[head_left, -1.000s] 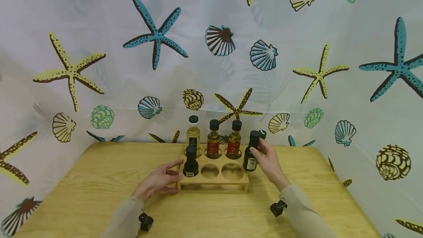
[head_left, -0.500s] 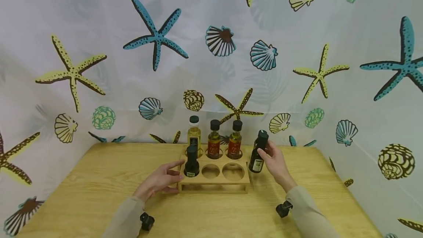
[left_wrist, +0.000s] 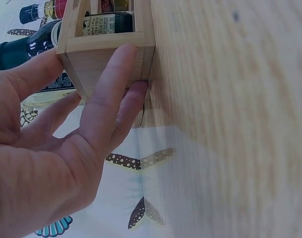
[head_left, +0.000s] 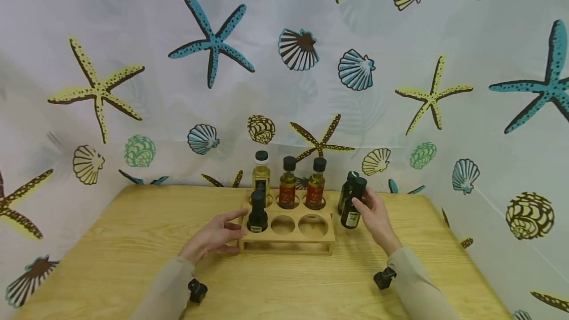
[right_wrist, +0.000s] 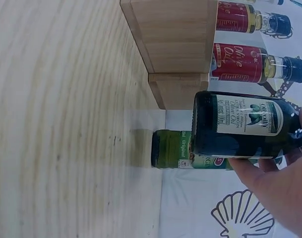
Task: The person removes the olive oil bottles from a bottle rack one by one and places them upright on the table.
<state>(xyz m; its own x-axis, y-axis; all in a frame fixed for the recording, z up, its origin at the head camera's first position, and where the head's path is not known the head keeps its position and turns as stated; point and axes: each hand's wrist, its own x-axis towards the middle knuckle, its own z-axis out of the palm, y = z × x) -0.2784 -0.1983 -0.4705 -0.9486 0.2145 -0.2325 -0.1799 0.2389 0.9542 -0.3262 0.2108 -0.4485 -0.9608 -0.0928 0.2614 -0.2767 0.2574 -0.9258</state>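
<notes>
A wooden rack with six holes stands on the table. Its back row holds a yellow oil bottle and two red-labelled bottles. A dark bottle fills the front left hole; the other two front holes are bare. My left hand rests with straight fingers against the rack's left end. To the right of the rack, my right hand grips another dark bottle near its neck, tilted and lifted off the table.
A green bottle stands on the table just behind the held one. A starfish-and-shell curtain closes in the table at the back and both sides. Bare wood lies in front of the rack.
My right hand has lifted the dark bottle and carried it slightly right, away from the rack; the green bottle behind now shows. The left hand stays on the rack.
</notes>
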